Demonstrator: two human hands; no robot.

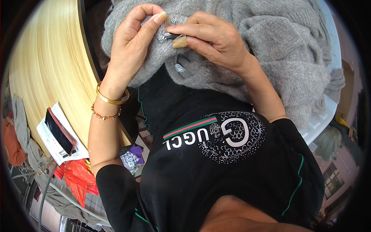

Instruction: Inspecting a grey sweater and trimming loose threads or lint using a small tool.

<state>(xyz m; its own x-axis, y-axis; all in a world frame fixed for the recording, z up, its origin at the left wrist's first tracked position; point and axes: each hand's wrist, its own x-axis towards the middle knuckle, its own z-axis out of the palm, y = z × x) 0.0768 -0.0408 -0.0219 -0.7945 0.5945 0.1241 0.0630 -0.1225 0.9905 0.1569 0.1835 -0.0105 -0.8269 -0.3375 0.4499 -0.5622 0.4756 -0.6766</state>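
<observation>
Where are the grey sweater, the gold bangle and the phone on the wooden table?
Grey sweater (270, 42): head view, on its bunched knit at upper right.
Gold bangle (112, 99): head view, on the band's front at the left wrist.
Phone (58, 131): head view, on its dark screen.

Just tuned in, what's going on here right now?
A person is working on a grey fuzzy sweater bunched in their lap. The left hand pinches the knit beside a small sparkly stud. The right hand holds a small dark tool against the fabric next to another stud. A phone lies on papers on the wooden table to the left.
</observation>
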